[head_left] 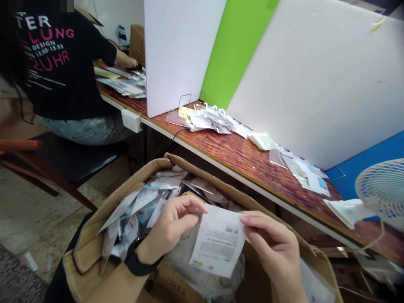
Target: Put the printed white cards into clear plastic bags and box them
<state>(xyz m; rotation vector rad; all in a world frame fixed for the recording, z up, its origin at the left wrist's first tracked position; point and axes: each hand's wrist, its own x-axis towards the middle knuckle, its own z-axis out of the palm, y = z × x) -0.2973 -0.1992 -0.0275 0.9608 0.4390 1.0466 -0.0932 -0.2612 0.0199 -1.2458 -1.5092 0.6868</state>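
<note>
A white printed card (217, 244) with small text, seemingly upside down to me, is held up over an open cardboard box (82, 244). My left hand (176, 223), with a black band on the wrist, pinches its upper left corner. At the upper right corner, the fingertips of my right hand (274, 248) close on the same card. Below my hands the box holds many flat packets (142, 200) in clear plastic, clear plastic bags and a smaller brown carton (170, 282). Part of the contents is hidden behind my hands and the card.
A wooden table (217, 147) runs behind the box, bearing a pile of white packets (214, 118), more packets (306, 172) and a small fan (381, 193) at right. White partitions (179, 50) stand on it. At left, a person in a black shirt (63, 63) sits on a chair (66, 155).
</note>
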